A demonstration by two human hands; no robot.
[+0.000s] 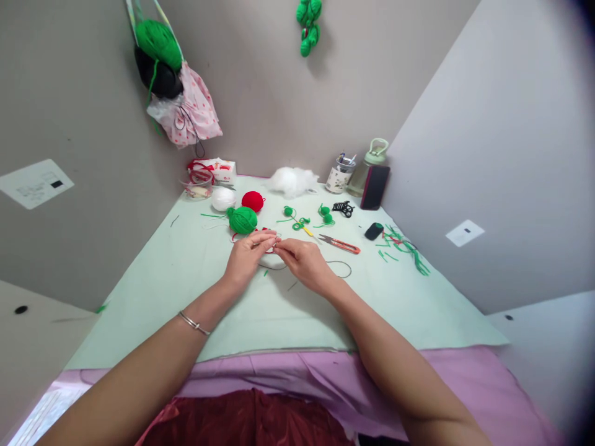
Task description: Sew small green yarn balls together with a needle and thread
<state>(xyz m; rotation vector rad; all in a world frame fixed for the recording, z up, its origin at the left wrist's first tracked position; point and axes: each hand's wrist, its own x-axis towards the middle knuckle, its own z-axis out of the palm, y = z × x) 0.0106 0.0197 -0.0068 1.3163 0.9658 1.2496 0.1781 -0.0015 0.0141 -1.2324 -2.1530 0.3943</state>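
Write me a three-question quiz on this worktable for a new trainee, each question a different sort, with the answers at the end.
1. True or false: the bracelet is on the right wrist.
2. Which ball of yarn is nearest the left hand?
A) the white ball
B) the large green ball
C) the red ball
3. Fill in the blank: the dark phone stands upright in front of the ____ with the pale green lid.

Key: 1. False; 2. B; 3. bottle
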